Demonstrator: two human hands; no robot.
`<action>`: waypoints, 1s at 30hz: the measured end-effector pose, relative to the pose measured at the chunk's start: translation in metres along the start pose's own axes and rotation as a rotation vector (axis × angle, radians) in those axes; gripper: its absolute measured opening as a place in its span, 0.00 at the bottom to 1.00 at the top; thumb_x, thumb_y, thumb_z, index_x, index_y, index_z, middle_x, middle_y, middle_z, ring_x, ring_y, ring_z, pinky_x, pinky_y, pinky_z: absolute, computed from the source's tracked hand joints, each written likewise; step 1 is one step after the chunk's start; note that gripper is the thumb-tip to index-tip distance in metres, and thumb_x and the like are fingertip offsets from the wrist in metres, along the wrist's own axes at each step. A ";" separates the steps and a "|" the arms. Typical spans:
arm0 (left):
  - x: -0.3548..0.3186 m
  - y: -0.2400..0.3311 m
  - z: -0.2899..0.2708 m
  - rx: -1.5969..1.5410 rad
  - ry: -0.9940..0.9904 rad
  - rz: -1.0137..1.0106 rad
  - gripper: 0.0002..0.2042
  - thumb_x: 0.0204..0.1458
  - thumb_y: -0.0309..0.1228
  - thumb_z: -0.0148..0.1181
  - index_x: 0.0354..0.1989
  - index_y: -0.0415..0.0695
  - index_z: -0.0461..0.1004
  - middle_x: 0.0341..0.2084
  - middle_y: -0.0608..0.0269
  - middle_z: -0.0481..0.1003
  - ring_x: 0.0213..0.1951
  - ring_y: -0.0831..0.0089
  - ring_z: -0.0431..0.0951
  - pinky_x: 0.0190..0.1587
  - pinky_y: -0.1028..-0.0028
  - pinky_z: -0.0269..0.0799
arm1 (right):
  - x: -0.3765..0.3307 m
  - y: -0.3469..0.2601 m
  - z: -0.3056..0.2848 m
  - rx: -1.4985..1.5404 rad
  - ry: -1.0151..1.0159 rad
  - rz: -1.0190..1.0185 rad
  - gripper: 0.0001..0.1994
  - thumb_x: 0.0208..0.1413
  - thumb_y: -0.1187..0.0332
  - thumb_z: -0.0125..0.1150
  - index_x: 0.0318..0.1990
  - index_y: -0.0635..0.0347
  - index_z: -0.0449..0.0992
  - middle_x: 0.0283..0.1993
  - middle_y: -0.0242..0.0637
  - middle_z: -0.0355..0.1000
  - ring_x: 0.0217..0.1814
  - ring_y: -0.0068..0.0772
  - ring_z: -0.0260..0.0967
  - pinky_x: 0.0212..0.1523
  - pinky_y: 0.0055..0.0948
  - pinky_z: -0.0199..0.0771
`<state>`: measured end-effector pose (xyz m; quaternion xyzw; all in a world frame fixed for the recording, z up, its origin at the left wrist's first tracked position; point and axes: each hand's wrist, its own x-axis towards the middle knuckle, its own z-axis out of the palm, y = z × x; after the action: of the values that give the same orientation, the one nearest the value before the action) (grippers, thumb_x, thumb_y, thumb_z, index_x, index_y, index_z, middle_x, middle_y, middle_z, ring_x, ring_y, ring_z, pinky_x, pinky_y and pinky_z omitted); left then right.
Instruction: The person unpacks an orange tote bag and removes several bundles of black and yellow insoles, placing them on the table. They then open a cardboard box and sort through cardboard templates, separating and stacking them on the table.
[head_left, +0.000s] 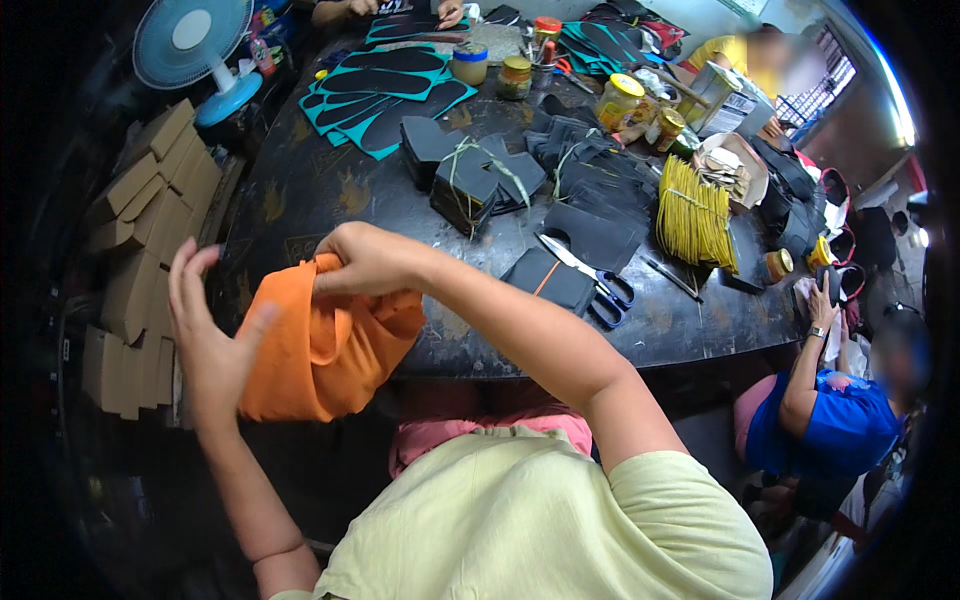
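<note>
The orange cloth (345, 365) hangs in loose folds left of the centre of the frame, partly over the near edge of the black table (335, 205). The right hand (362, 258) has hold of its upper edge, fingers closed and tucked into the folds. The left hand (218, 335) stands wide open at the cloth's left side, fingers spread, gripping nothing; its thumb overlaps the cloth, perhaps touching it, though the view does not settle that.

With one hand seeming to carry the cloth, a loosened right grip could let it slide off the edge into the dark space below. Right of centre, the scissors (597, 280) lie partly on a banded black stack (545, 285) just beyond the right forearm; a careless swing of that arm could knock both askew.

The right fingertips are hidden in the folds, as are the cloth's far side and full shape. At the top edge, a co-worker's hand (450, 13) shows, the person cut off. The lower left is too dark to read.
</note>
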<state>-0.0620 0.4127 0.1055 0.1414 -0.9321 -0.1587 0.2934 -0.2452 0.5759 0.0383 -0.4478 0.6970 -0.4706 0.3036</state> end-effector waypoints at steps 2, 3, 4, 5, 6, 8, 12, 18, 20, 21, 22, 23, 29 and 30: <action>-0.019 0.022 0.001 0.089 -0.173 0.273 0.60 0.30 0.34 0.85 0.80 0.49 0.58 0.79 0.53 0.57 0.79 0.51 0.56 0.77 0.53 0.59 | 0.015 0.003 0.000 0.033 -0.165 0.053 0.18 0.63 0.56 0.68 0.40 0.67 0.83 0.35 0.41 0.82 0.38 0.34 0.81 0.41 0.34 0.80; -0.025 0.028 0.012 0.155 -0.242 0.304 0.63 0.28 0.34 0.86 0.80 0.50 0.56 0.78 0.51 0.58 0.79 0.51 0.58 0.77 0.53 0.59 | 0.020 0.004 0.006 0.012 -0.144 0.015 0.18 0.64 0.56 0.67 0.42 0.66 0.82 0.37 0.40 0.82 0.41 0.32 0.80 0.44 0.33 0.80; -0.026 0.028 0.024 0.009 -0.332 0.193 0.62 0.29 0.34 0.86 0.80 0.50 0.56 0.76 0.49 0.62 0.76 0.50 0.62 0.75 0.54 0.62 | 0.024 0.006 0.010 0.014 -0.116 -0.044 0.18 0.64 0.56 0.66 0.44 0.66 0.82 0.39 0.40 0.81 0.43 0.31 0.79 0.46 0.32 0.79; -0.025 0.025 0.038 -0.128 -0.397 0.126 0.62 0.30 0.34 0.87 0.80 0.49 0.56 0.73 0.47 0.67 0.74 0.49 0.67 0.73 0.55 0.65 | 0.026 0.008 0.013 0.005 -0.108 -0.090 0.18 0.65 0.55 0.65 0.46 0.65 0.81 0.41 0.40 0.81 0.46 0.30 0.78 0.49 0.31 0.78; -0.024 0.017 0.047 -0.189 -0.403 0.023 0.59 0.32 0.33 0.86 0.79 0.48 0.58 0.68 0.46 0.72 0.69 0.47 0.72 0.70 0.56 0.68 | 0.025 0.010 0.015 0.200 -0.102 -0.002 0.19 0.67 0.55 0.62 0.51 0.64 0.79 0.48 0.38 0.80 0.52 0.26 0.75 0.54 0.31 0.75; -0.021 -0.004 0.060 -0.281 -0.408 0.055 0.43 0.42 0.34 0.85 0.70 0.43 0.70 0.51 0.50 0.83 0.53 0.52 0.85 0.59 0.60 0.79 | 0.011 0.015 0.008 0.250 0.009 -0.082 0.22 0.66 0.56 0.65 0.60 0.60 0.74 0.48 0.37 0.78 0.53 0.26 0.75 0.54 0.31 0.75; 0.001 -0.057 0.048 -0.652 -0.466 -0.251 0.23 0.56 0.32 0.78 0.57 0.34 0.80 0.50 0.59 0.84 0.51 0.70 0.83 0.57 0.68 0.77 | -0.059 0.008 -0.014 -0.065 0.342 -0.323 0.37 0.64 0.47 0.71 0.72 0.57 0.66 0.64 0.49 0.69 0.66 0.42 0.72 0.66 0.41 0.73; 0.090 -0.131 -0.026 -0.193 0.329 0.063 0.23 0.62 0.34 0.73 0.60 0.30 0.79 0.54 0.49 0.83 0.56 0.64 0.82 0.63 0.67 0.73 | -0.216 -0.020 -0.054 -0.303 0.444 -0.099 0.27 0.59 0.69 0.76 0.65 0.63 0.75 0.62 0.44 0.74 0.54 0.35 0.82 0.58 0.33 0.78; 0.113 -0.142 -0.035 0.112 0.495 0.351 0.23 0.63 0.36 0.73 0.60 0.30 0.79 0.55 0.51 0.83 0.56 0.65 0.82 0.63 0.66 0.72 | -0.261 -0.007 -0.059 -0.343 0.666 -0.016 0.23 0.59 0.73 0.74 0.61 0.64 0.78 0.58 0.43 0.77 0.53 0.33 0.82 0.55 0.33 0.81; 0.120 -0.143 -0.030 0.001 0.424 0.277 0.23 0.63 0.36 0.73 0.59 0.31 0.79 0.55 0.51 0.83 0.56 0.65 0.82 0.62 0.67 0.73 | -0.281 0.007 -0.063 -0.369 0.803 0.026 0.21 0.59 0.76 0.72 0.60 0.64 0.78 0.55 0.42 0.79 0.51 0.32 0.82 0.54 0.32 0.81; 0.124 -0.141 -0.022 -0.094 0.357 0.245 0.23 0.63 0.36 0.73 0.59 0.32 0.79 0.55 0.52 0.83 0.55 0.66 0.82 0.61 0.67 0.73 | -0.302 0.022 -0.067 -0.343 0.933 0.108 0.19 0.59 0.77 0.70 0.59 0.64 0.79 0.52 0.40 0.81 0.50 0.30 0.81 0.54 0.31 0.80; 0.126 -0.136 -0.007 -0.189 0.299 0.265 0.22 0.63 0.36 0.73 0.59 0.32 0.80 0.55 0.52 0.83 0.55 0.67 0.82 0.60 0.68 0.74 | -0.322 0.039 -0.070 -0.436 1.053 0.135 0.16 0.62 0.75 0.69 0.56 0.65 0.80 0.50 0.39 0.81 0.49 0.29 0.80 0.52 0.30 0.79; 0.074 -0.083 0.141 0.048 -0.447 0.072 0.35 0.56 0.58 0.71 0.56 0.34 0.81 0.42 0.43 0.85 0.48 0.50 0.86 0.51 0.55 0.78 | -0.399 0.142 -0.057 -0.352 1.383 0.477 0.10 0.68 0.71 0.65 0.53 0.64 0.81 0.48 0.37 0.80 0.49 0.28 0.79 0.51 0.28 0.78; 0.067 -0.080 0.151 0.177 -0.493 0.148 0.36 0.57 0.61 0.68 0.54 0.34 0.82 0.36 0.40 0.84 0.45 0.44 0.86 0.48 0.52 0.78 | -0.401 0.154 -0.053 -0.357 1.398 0.500 0.10 0.68 0.71 0.65 0.53 0.63 0.81 0.47 0.38 0.79 0.47 0.29 0.79 0.50 0.29 0.78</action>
<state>-0.1909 0.3479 -0.0085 0.0550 -0.9934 -0.0843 0.0550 -0.1758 0.9847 -0.0837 0.0833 0.8731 -0.4422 -0.1879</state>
